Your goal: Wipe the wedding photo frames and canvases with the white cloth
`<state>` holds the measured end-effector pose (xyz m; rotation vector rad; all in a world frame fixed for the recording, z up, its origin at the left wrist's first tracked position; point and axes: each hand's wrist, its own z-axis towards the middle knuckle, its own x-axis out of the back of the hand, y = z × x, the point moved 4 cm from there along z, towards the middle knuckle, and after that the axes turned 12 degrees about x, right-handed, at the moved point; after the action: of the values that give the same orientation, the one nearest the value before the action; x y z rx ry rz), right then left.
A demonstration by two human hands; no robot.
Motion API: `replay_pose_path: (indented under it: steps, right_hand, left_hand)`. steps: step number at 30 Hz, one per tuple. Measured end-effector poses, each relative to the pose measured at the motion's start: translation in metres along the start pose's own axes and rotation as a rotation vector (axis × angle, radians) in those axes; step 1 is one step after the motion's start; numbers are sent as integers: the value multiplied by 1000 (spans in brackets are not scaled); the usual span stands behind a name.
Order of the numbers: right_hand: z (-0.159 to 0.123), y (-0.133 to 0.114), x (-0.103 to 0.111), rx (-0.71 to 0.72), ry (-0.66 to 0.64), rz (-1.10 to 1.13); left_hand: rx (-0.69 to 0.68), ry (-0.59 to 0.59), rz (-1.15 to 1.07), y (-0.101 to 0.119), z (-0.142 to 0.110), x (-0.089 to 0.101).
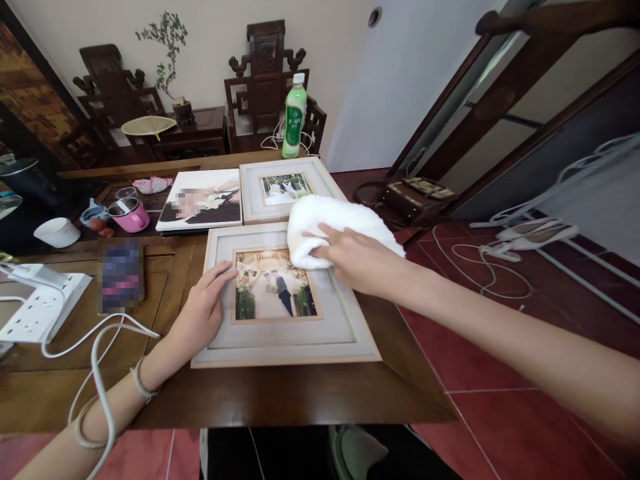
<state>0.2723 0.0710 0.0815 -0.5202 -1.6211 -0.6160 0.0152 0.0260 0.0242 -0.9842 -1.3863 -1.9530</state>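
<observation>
While the large picture frame [277,293] lies flat near the table's [295,400] front edge, its far right corner is covered, in the head view, by a folded white cloth [350,213]. The cloth is gripped by the right hand [353,257]; its fingers are curled into the pile, slightly apart, though the underside of the grip cannot be told. The frame's left side is touched by the left hand [205,307], its fingers extended and a little spread, nothing pinched; the thumb is not clearly shown. As judged, contact with the cloth is under way at 1 corner only; the near side and left side are left uncovered, and whether they have been gone over cannot be told. Behind, a smaller picture frame [285,190] is set against the far edge, partly overlapped in view by the cloth; no hand is laid on it. To its left, a picture panel [200,203] is likewise left untouched. A green bottle [294,123] is stood upright just beyond. 2 hands, no others, are seen.
</observation>
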Motion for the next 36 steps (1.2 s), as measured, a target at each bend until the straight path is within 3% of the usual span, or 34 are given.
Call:
replay_pose_path:
  steps: [5, 11, 16, 19, 22, 25, 28, 32, 36]
  right_hand:
    - [7, 4, 0, 43, -60, -52]
    - [-45, -60, -8, 167, -141, 112]
    - [-71, -93, -13, 131, -148, 205]
    - [-61, -84, 3, 104, -172, 247]
    - [-35, -55, 11, 15, -77, 125]
    - [-3, -26, 2, -2, 33, -10]
    - [22, -10, -13, -25, 43, -120]
    - [26, -20, -16, -9, 7, -175]
    - [-2, -56, -5, 87, -70, -57]
  left_hand:
    - [-26, 31, -9, 1, 2, 1]
    - [-12, 53, 18, 1, 2, 0]
    - [33, 72, 43, -1, 1, -2]
    - [21, 70, 54, -1, 1, -3]
    - [-4, 55, 54, -3, 2, -3]
    - [-16, 47, 33, -5, 3, -3]
    - [-29, 57, 29, -5, 3, -1]
    - [-44, 72, 34, -5, 4, 0]
    - [-40, 73, 43, -5, 4, -1]
